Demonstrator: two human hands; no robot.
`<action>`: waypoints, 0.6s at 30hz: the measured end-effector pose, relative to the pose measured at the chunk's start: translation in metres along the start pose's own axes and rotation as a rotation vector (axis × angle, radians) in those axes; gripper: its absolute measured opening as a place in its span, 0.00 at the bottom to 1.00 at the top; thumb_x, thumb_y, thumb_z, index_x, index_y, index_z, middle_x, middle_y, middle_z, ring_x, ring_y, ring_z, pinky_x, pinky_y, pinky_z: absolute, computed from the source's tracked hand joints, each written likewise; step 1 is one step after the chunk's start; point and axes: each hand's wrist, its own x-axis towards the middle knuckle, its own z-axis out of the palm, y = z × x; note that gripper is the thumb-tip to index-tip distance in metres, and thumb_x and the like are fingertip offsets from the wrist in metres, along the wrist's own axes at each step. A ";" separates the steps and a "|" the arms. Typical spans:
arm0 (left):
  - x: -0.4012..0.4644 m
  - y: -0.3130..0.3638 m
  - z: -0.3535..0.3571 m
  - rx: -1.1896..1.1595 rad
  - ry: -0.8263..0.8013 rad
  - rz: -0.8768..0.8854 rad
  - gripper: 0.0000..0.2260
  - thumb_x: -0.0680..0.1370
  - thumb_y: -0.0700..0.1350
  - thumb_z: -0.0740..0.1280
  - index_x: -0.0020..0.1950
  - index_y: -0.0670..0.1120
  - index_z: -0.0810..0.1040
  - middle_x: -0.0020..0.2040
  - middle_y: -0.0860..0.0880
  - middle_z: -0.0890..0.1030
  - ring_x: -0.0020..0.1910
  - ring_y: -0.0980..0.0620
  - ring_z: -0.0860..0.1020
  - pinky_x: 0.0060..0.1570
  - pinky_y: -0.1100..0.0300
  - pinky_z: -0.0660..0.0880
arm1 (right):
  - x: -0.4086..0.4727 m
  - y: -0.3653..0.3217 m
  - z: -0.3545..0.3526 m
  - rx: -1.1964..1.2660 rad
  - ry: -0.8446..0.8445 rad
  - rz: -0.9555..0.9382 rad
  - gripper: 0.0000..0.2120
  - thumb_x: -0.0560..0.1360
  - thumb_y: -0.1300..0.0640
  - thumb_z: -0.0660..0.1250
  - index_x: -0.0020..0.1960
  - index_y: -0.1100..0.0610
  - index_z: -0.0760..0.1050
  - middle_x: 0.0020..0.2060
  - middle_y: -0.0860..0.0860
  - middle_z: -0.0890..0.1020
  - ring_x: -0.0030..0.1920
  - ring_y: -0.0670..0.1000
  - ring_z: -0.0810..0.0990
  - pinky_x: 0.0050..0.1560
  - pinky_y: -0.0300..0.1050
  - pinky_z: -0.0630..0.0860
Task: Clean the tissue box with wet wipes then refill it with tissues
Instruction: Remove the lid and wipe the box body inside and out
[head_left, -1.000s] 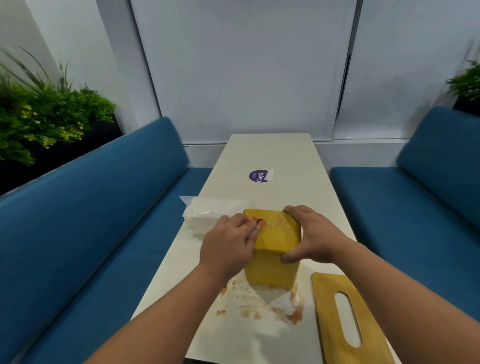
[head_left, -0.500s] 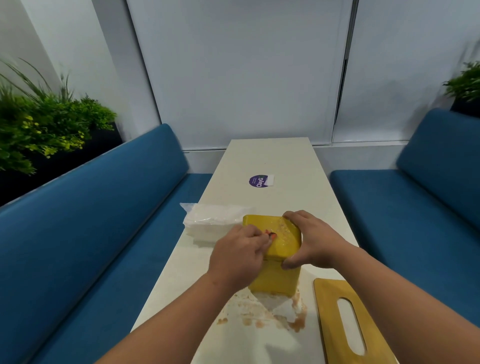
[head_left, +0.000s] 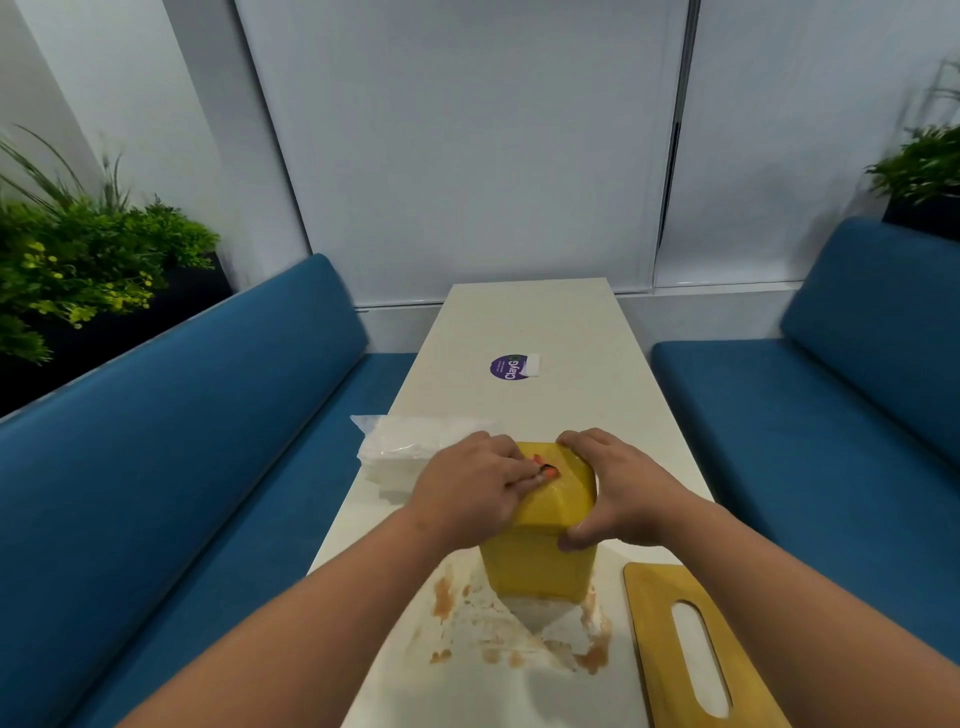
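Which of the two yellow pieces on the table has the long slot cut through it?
The flat yellow lid, lying at the near right of the table. The yellow box, held by both hands, shows no slot.

Soft, even indoor light, faint shadows, wide-angle bending (edges slightly blurred).

1. A long pale table (head_left: 524, 322) runs away past the fingers (head_left: 576, 440).
2. A round purple sticker (head_left: 508, 368) lies on it, well beyond the fingertips.
3. Brown stains (head_left: 442, 597) smear the tabletop on the near side of the fingers.
4. Blue benches flank the fingers, one on the left (head_left: 182, 441) and one on the right (head_left: 810, 415).
5. Green plants (head_left: 78, 260) stand behind the left bench, far left of the fingers.
6. White blinds (head_left: 467, 156) hang far beyond the fingers.
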 end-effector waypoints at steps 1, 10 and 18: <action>0.002 -0.007 0.000 0.015 0.015 -0.037 0.18 0.82 0.59 0.54 0.62 0.56 0.79 0.55 0.55 0.78 0.53 0.53 0.73 0.51 0.58 0.73 | 0.000 0.000 0.000 0.002 0.003 0.006 0.55 0.58 0.37 0.80 0.76 0.46 0.55 0.70 0.44 0.64 0.67 0.51 0.68 0.61 0.46 0.73; 0.005 -0.007 -0.009 -0.021 -0.030 0.065 0.18 0.80 0.60 0.56 0.60 0.56 0.81 0.53 0.55 0.79 0.52 0.53 0.74 0.50 0.58 0.73 | 0.006 0.001 -0.001 0.013 0.000 -0.002 0.55 0.58 0.37 0.80 0.76 0.46 0.55 0.70 0.44 0.65 0.66 0.51 0.68 0.61 0.47 0.74; 0.000 0.011 -0.011 -0.114 -0.096 0.120 0.15 0.79 0.58 0.60 0.59 0.56 0.82 0.50 0.56 0.80 0.49 0.56 0.74 0.47 0.60 0.72 | 0.005 0.003 0.002 0.084 0.030 -0.012 0.55 0.57 0.41 0.81 0.76 0.47 0.57 0.69 0.46 0.64 0.66 0.51 0.67 0.62 0.47 0.73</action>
